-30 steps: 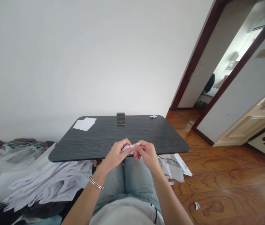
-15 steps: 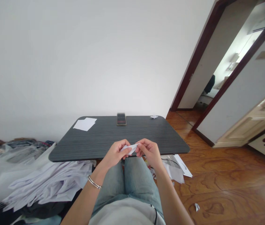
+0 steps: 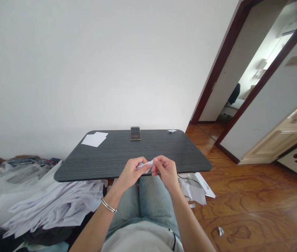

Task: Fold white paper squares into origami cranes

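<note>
Both hands meet over the near edge of a dark wood-grain table (image 3: pixel 117 154). My left hand (image 3: pixel 131 172), a silver bangle on its wrist, pinches one end of a small folded white paper (image 3: pixel 146 164). My right hand (image 3: pixel 165 170) pinches the other end, fingers curled together. The paper is narrow and creased, held just above my lap. On the table's far side lie white paper sheets (image 3: pixel 94 138) at the left, a small upright phone (image 3: pixel 135 133) in the middle, and a tiny folded paper crane (image 3: pixel 172 131) at the right.
A heap of crumpled white papers and clothes (image 3: pixel 48 206) fills the floor at my left. More loose papers (image 3: pixel 197 187) lie under the table's right end. A paper scrap (image 3: pixel 220 230) sits on the wooden floor. An open doorway (image 3: pixel 242 87) stands at the right.
My right hand has slid in closer to my left along the folded paper, so less of the paper shows between them. The table things are unmoved.
</note>
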Tool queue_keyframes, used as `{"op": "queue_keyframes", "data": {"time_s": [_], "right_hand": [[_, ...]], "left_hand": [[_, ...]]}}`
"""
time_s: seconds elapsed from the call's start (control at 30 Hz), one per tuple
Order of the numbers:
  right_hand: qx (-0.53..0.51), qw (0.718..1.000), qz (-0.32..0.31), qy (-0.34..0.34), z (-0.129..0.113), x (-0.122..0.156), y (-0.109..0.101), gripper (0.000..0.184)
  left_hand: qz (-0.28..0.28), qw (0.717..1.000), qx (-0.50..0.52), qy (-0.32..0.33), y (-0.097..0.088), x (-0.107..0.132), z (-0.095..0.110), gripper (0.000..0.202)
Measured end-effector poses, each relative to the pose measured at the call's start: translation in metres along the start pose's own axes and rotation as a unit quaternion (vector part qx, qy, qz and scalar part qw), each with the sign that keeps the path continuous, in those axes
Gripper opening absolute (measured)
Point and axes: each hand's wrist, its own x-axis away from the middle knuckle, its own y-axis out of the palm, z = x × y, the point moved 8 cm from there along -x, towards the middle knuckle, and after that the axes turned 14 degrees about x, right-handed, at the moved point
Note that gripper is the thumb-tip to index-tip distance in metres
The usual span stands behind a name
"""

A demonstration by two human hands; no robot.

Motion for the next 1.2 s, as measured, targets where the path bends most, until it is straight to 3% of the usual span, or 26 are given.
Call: {"op": "queue_keyframes", "data": {"time_s": [0.27,0.47,0.77,1.0,1.13,1.2], "right_hand": [[-0.037,0.998,-0.043,0.013,0.001,0.001,0.005,0.023],[-0.034,0.999,-0.035,0.003,0.000,0.001,0.006,0.024],[-0.030,0.999,0.026,-0.003,-0.003,0.004,0.001,0.028],[-0.017,1.000,-0.018,0.013,0.000,0.002,0.007,0.030],[-0.009,1.000,0.004,0.001,-0.001,0.002,0.001,0.030],[-0.002,1.000,0.017,-0.006,-0.001,0.002,-0.002,0.029]], "left_hand": [[-0.003,0.998,0.064,-0.003,-0.001,-0.002,-0.002,0.030],[-0.008,0.999,0.048,0.000,0.001,-0.001,-0.002,0.030],[-0.001,1.000,0.025,0.002,0.005,0.000,0.001,0.030],[0.011,0.999,-0.017,0.031,0.003,0.002,0.008,0.031],[0.009,0.999,0.022,0.033,0.003,0.005,0.004,0.022],[0.008,0.997,0.070,0.019,0.004,0.007,-0.001,0.027]]}}
